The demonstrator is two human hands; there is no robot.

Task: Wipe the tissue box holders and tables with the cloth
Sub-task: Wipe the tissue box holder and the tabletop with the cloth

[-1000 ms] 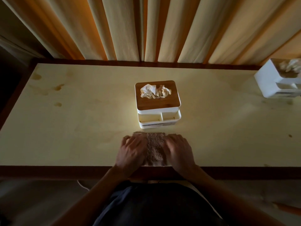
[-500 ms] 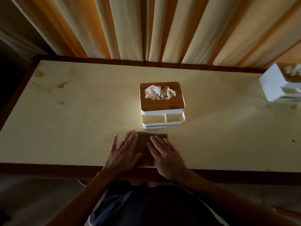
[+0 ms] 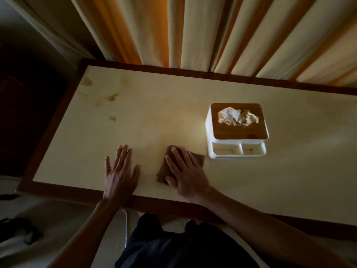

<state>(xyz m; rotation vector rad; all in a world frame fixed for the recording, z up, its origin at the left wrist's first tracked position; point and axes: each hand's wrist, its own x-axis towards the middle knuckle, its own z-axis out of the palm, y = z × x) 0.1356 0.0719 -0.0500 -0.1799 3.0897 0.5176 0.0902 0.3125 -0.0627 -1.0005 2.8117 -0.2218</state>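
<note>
A folded brown cloth lies flat on the pale table near its front edge. My right hand presses on it with straight, spread fingers and covers most of it. My left hand rests flat on the bare tabletop, a hand's width left of the cloth. A white tissue box holder with a wooden lid stands to the right of the cloth, apart from it. A crumpled tissue sticks out of the lid, and two small front compartments face me.
Brown stains mark the table's far left part. A dark wooden rim frames the table. Striped curtains hang right behind the far edge. Dark objects lie on the floor at lower left.
The view has swung left, so the holder now sits to the right. My left hand has come off the cloth onto the bare table. My right hand stays flat on the cloth.
</note>
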